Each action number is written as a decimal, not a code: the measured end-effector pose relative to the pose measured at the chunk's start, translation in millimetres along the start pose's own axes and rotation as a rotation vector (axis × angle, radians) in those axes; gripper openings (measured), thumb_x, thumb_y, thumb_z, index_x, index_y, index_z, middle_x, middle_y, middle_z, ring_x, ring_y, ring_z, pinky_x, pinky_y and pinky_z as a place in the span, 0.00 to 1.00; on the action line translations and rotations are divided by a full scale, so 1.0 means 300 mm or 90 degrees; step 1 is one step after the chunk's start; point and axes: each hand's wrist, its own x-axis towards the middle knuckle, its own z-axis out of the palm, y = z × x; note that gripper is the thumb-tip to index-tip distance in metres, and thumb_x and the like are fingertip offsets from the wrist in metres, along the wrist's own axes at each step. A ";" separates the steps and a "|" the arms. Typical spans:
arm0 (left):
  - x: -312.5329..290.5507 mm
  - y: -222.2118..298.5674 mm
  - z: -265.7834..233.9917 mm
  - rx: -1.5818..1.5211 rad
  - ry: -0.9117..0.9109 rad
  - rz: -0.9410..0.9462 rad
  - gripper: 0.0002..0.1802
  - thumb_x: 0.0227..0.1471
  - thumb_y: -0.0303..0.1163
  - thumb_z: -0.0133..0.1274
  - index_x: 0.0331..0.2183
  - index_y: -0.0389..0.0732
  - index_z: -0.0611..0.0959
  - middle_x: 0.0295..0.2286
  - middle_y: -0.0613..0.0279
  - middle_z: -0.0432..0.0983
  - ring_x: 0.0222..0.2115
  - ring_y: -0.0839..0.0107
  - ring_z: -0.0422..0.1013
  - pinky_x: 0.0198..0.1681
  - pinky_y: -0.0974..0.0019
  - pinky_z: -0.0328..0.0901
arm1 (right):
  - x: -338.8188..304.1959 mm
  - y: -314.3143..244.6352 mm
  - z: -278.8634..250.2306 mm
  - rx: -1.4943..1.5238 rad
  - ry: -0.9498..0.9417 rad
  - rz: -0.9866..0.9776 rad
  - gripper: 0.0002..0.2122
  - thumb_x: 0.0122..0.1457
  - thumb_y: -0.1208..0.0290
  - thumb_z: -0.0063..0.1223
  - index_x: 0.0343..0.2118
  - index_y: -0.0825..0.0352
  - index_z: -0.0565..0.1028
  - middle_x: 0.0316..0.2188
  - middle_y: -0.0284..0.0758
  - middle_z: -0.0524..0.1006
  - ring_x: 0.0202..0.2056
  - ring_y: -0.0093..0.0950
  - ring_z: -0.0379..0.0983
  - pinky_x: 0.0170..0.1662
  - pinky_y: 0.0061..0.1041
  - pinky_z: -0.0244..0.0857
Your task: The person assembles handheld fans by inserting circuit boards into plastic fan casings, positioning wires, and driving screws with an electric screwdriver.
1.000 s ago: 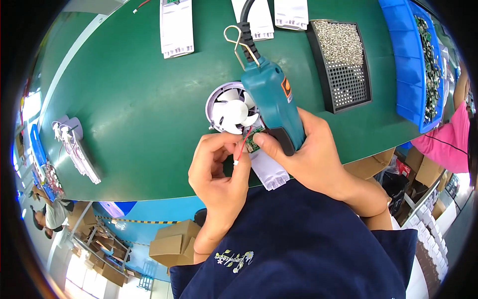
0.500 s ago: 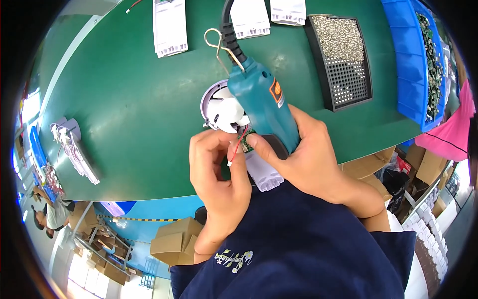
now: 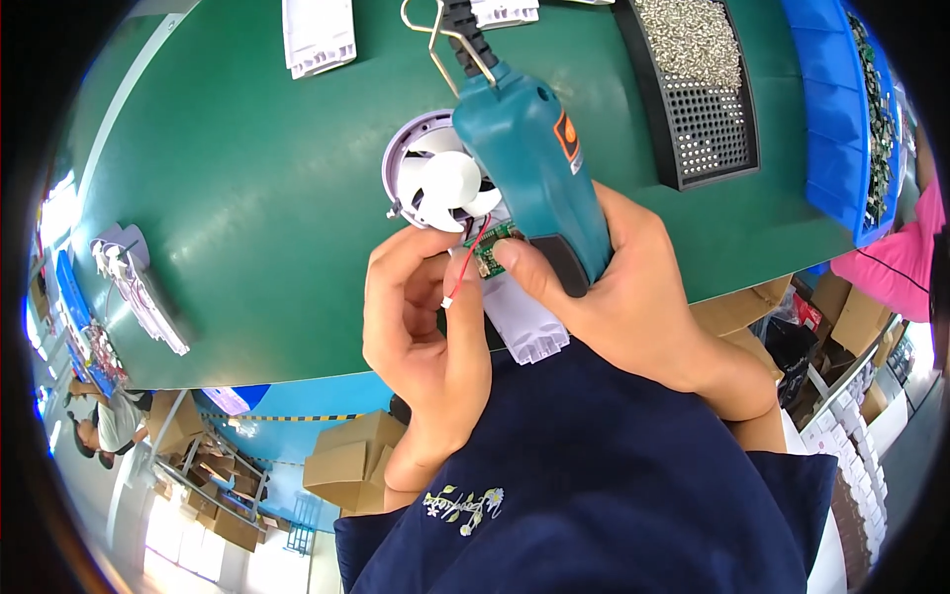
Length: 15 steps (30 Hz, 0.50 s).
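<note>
A teal electric screwdriver (image 3: 534,168) is gripped in my right hand (image 3: 633,302), its black cord and wire hanging hook at the far end. That hand's thumb rests at a small green circuit board (image 3: 489,259) set in a pale plastic fan housing (image 3: 524,322). White fan blades (image 3: 450,185) sit in the round head of the housing, beyond my fingers. My left hand (image 3: 426,322) is closed on the housing beside the board, near the base of the fan head. Across its thumb lies a red wire (image 3: 466,269) ending in a white connector (image 3: 446,302). The screwdriver's tip is hidden.
A black tray (image 3: 705,129) of small metal parts and a blue bin (image 3: 836,109) of circuit boards stand at right. White housings (image 3: 319,35) lie at the far side, and another fan piece (image 3: 139,282) at left. Cardboard boxes (image 3: 351,460) are below the green table's near edge.
The view has shifted, so the table's contents sit higher in the picture. More of the circuit board shows between my hands. Both hands keep their grips.
</note>
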 end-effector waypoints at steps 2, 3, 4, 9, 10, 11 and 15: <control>0.004 0.002 -0.001 0.025 -0.004 0.027 0.13 0.56 0.14 0.51 0.45 0.29 0.75 0.45 0.55 0.71 0.36 0.76 0.75 0.38 0.75 0.68 | 0.002 -0.001 0.002 0.001 0.001 0.002 0.10 0.57 0.71 0.64 0.37 0.69 0.76 0.25 0.26 0.75 0.28 0.15 0.67 0.31 0.19 0.64; 0.003 0.004 -0.005 0.017 0.001 0.008 0.13 0.56 0.14 0.51 0.44 0.29 0.75 0.45 0.55 0.71 0.35 0.76 0.75 0.38 0.75 0.68 | 0.003 -0.004 0.001 0.002 0.000 0.004 0.10 0.57 0.71 0.64 0.37 0.69 0.76 0.25 0.26 0.75 0.28 0.15 0.67 0.31 0.19 0.64; 0.002 0.007 -0.007 0.008 0.006 -0.010 0.12 0.56 0.14 0.51 0.44 0.30 0.75 0.44 0.56 0.72 0.34 0.76 0.75 0.37 0.75 0.68 | 0.005 -0.007 -0.001 0.007 -0.010 0.008 0.09 0.57 0.71 0.64 0.36 0.69 0.76 0.25 0.26 0.75 0.27 0.14 0.67 0.31 0.19 0.64; 0.007 0.001 0.010 0.034 0.015 0.017 0.12 0.55 0.13 0.50 0.43 0.31 0.74 0.42 0.58 0.71 0.35 0.76 0.75 0.37 0.76 0.68 | 0.006 0.001 0.001 0.021 -0.002 0.011 0.10 0.57 0.71 0.65 0.36 0.70 0.76 0.25 0.26 0.75 0.27 0.14 0.67 0.31 0.18 0.63; 0.007 0.001 0.011 0.045 0.014 0.013 0.12 0.55 0.12 0.50 0.43 0.31 0.74 0.42 0.58 0.71 0.34 0.76 0.74 0.37 0.75 0.68 | 0.008 0.001 0.001 0.028 -0.002 0.013 0.10 0.57 0.71 0.65 0.36 0.70 0.76 0.25 0.26 0.75 0.28 0.14 0.67 0.31 0.18 0.64; 0.009 0.003 0.012 0.056 0.013 0.010 0.12 0.55 0.12 0.50 0.43 0.31 0.74 0.42 0.58 0.70 0.34 0.77 0.74 0.37 0.75 0.68 | 0.010 -0.001 0.001 0.036 -0.003 0.014 0.10 0.56 0.71 0.65 0.36 0.70 0.76 0.26 0.27 0.76 0.28 0.14 0.67 0.31 0.18 0.64; 0.016 0.002 0.010 0.061 0.004 0.045 0.12 0.55 0.12 0.49 0.43 0.31 0.74 0.42 0.58 0.70 0.33 0.77 0.73 0.36 0.75 0.69 | 0.005 0.001 0.006 0.040 0.003 0.018 0.10 0.56 0.72 0.65 0.36 0.70 0.76 0.26 0.27 0.76 0.28 0.14 0.68 0.31 0.18 0.64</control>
